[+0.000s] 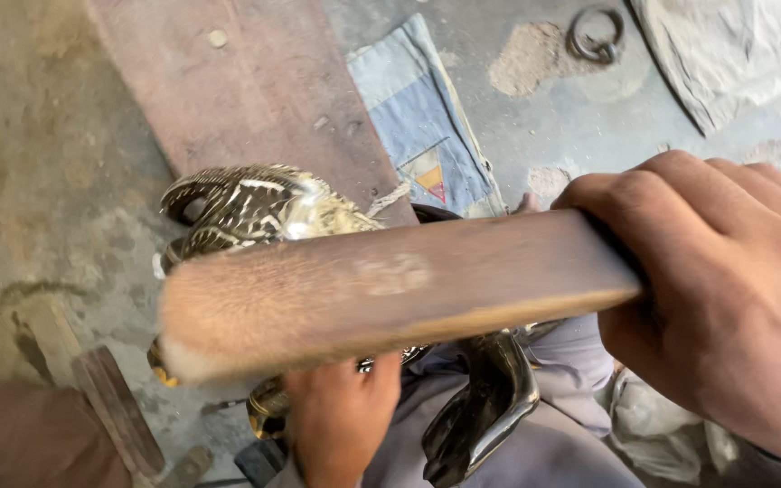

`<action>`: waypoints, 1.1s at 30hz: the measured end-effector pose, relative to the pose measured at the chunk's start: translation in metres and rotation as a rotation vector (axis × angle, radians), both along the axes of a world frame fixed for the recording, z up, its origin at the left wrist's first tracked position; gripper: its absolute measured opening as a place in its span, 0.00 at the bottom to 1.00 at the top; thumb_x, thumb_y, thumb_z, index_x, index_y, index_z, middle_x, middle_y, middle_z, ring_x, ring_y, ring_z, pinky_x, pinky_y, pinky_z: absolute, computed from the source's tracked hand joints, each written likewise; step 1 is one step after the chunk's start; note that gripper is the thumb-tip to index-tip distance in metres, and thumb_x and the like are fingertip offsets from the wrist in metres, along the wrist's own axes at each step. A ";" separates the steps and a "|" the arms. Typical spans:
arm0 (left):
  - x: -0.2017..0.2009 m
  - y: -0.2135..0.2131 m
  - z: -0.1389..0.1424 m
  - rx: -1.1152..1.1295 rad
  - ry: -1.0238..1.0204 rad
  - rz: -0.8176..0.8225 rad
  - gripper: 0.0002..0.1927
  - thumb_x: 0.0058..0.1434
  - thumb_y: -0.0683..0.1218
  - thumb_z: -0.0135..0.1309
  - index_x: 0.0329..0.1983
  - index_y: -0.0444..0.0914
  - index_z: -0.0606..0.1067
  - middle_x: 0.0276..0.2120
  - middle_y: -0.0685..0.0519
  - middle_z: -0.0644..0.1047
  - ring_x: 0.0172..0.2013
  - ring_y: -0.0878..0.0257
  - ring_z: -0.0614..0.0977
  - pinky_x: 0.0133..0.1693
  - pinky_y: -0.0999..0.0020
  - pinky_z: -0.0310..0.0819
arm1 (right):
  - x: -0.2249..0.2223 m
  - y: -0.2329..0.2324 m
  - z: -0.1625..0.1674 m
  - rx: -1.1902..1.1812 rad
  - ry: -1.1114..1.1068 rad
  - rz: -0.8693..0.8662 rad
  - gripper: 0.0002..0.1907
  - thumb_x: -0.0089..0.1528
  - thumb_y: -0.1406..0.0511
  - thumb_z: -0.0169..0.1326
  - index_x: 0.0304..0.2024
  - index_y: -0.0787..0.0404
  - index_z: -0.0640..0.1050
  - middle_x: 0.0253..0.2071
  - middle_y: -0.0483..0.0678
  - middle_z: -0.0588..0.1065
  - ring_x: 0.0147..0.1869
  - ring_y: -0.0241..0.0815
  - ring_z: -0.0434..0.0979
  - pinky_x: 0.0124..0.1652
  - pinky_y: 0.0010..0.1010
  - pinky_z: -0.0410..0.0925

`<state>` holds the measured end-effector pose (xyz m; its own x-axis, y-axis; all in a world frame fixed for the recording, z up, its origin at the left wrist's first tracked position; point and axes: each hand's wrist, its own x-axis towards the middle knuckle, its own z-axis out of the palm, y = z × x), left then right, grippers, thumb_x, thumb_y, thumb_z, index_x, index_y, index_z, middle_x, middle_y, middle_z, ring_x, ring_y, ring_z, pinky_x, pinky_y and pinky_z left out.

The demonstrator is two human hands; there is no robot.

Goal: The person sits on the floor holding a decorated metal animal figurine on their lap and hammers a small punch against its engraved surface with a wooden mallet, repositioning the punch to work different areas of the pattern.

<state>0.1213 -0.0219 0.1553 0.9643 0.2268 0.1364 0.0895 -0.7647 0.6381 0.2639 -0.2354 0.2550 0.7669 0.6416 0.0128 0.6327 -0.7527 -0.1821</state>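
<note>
Now the right hand (725, 298) has its fingers wrapped tight around one end of a flat wooden bat (390, 294), and the bat's far end is blurred, so it looks to be on the move across the work. Under it sits the engraved brass piece (255, 208), a curved, patterned casting with pale cut lines, resting over the person's lap just above the grey trousers (553, 452). The left hand (341, 420) is down below, fingers closed on the lower part of that brass piece, though the bat covers the grip itself, so I can't say just how firmly it holds.

Here is the worry: those left fingers are just beneath the bat's path. A stroke that lands low or glances off the rounded metal could catch the knuckles. The brass is smooth and curved, so a knock off centre could twist it out of the hand and drop it to the dusty concrete floor (65, 136). A dark polished horn-shaped part (490, 407) juts out beside the left hand, near enough to be clipped as well. A wooden plank (255, 90) and a blue cloth (427, 117) lie beyond.
</note>
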 end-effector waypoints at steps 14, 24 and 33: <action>0.078 -0.016 0.024 -0.289 0.367 -0.484 0.17 0.62 0.43 0.60 0.54 0.38 0.72 0.33 0.44 0.80 0.34 0.43 0.82 0.32 0.52 0.73 | -0.040 -0.076 -0.096 0.485 0.526 -0.783 0.18 0.56 0.68 0.66 0.48 0.64 0.76 0.28 0.50 0.77 0.24 0.36 0.75 0.26 0.32 0.69; 0.080 -0.019 0.018 -0.226 0.365 -0.521 0.17 0.62 0.43 0.59 0.53 0.37 0.71 0.34 0.43 0.79 0.34 0.42 0.83 0.32 0.51 0.73 | -0.017 -0.066 -0.083 -0.051 0.189 -0.321 0.24 0.46 0.72 0.62 0.47 0.60 0.78 0.36 0.50 0.80 0.34 0.47 0.79 0.32 0.39 0.69; 0.084 -0.019 0.020 -0.225 0.472 -0.507 0.16 0.63 0.45 0.59 0.51 0.38 0.70 0.31 0.45 0.79 0.32 0.45 0.83 0.32 0.52 0.74 | -0.023 -0.077 -0.104 0.355 0.250 -0.420 0.23 0.52 0.70 0.55 0.51 0.61 0.75 0.39 0.55 0.77 0.39 0.59 0.79 0.39 0.44 0.70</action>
<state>0.2049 -0.0410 0.1756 0.9027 -0.2903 -0.3175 0.0635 -0.6400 0.7658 0.2407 -0.3126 0.1512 0.9611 0.2729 -0.0427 0.2002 -0.7950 -0.5727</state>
